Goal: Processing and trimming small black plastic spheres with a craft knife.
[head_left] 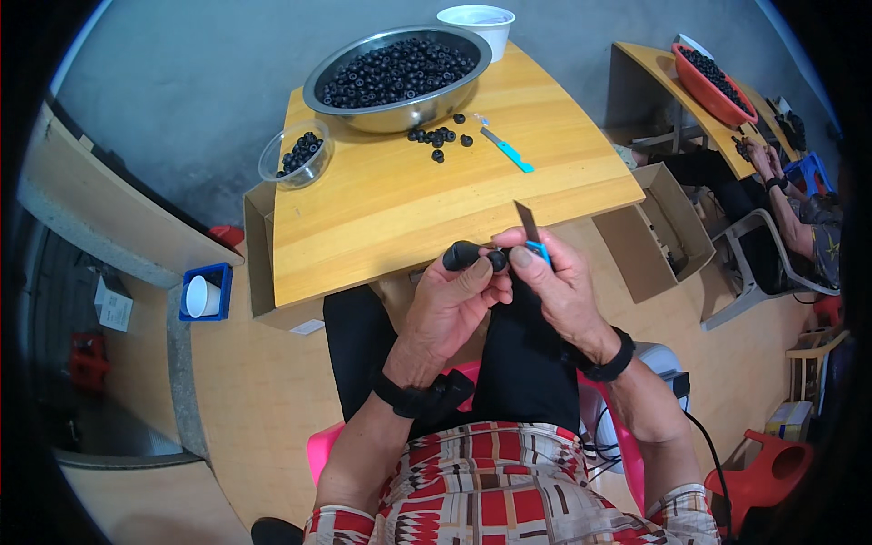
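Left hand (451, 295) pinches a small black fruit (497, 261) w/ covered fingertips, prob. for grip. Right hand (556, 277) is closed round a blue-handled knife (530, 229), blade up, just beside fruit, above lap, near table (400, 218) edge.

Small workshop, wooden worktables (381, 227), bowl of black beads (397, 74), cardboard boxes (658, 232)

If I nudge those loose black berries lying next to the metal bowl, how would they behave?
The loose black berries look small and round, so they would probably roll on the smooth wooden table. Likely light too. Some could run under the metal bowl.
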Motion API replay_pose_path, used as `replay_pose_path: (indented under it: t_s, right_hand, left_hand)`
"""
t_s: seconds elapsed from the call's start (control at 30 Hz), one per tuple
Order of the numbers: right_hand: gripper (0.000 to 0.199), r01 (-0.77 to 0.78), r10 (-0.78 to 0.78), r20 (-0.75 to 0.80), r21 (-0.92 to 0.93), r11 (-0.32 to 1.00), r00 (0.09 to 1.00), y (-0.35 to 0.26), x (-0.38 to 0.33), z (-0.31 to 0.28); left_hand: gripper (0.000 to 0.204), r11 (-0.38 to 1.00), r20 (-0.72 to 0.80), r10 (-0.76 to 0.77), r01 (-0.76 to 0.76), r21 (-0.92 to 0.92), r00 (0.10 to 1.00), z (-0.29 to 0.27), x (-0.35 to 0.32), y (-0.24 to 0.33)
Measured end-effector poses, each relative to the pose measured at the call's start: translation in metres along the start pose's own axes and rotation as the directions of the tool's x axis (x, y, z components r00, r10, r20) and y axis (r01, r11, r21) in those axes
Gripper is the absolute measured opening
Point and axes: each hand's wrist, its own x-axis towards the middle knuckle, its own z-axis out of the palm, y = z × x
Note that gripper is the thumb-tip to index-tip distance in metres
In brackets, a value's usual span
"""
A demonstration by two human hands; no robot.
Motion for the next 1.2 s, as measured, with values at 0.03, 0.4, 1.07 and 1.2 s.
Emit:
replay_pose_path:
  t_s: [0.03,0.4,1.07,1.2]
  right_hand:
    - [0.021,0.000,0.000,0.000,0.002,1.000,1.000,0.001,0.000,0.002]
    - [0.018,-0.239,0.236,0.036,0.168,0.956,0.971,-0.010,0.003,0.007]
    - [0.015,-0.126,0.113,-0.132,-0.090,0.988,0.985,0.003,0.000,0.002]
    - [0.014,-0.151,0.141,-0.169,-0.047,0.987,0.975,0.002,0.001,-0.003]
  left_hand:
    - [0.016,1.000,-0.008,-0.012,0.012,0.006,1.000,0.000,0.000,0.000]
    - [0.014,0.997,-0.012,0.001,0.000,0.073,1.000,-0.001,0.002,0.001]
    - [0.012,0.861,-0.562,0.508,-0.371,0.348,0.653,-0.072,0.089,0.194]
    - [0.011,0.778,-0.382,0.399,-0.087,0.622,0.834,-0.056,0.104,0.127]
